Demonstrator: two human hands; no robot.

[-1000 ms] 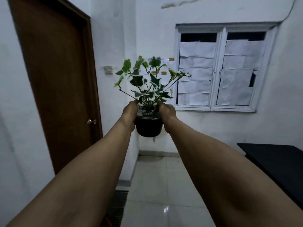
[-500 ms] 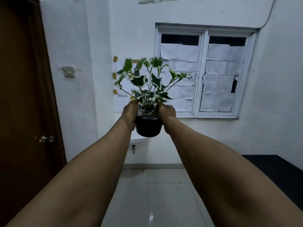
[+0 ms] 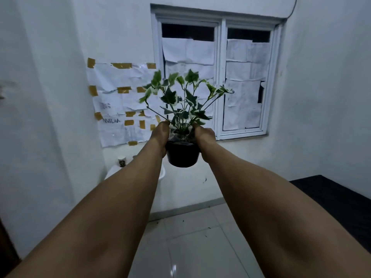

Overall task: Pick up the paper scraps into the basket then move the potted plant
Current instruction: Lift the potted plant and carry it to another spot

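Left hand (image 3: pixel 159 135) wrapped on left side of potted plant (image 3: pixel 183 153), fingers curled round the far side, mostly hidden. Plant held up in the air, both arms out. Right hand (image 3: pixel 205 139) clasps its right side, fingers also hidden. Taped paper sheets (image 3: pixel 120 103) left of plant, faint "NVIDIA" readable, other writing blurred. Papered window (image 3: pixel 217 77) behind plant. Black table (image 3: pixel 341 197) lower right, cut off.
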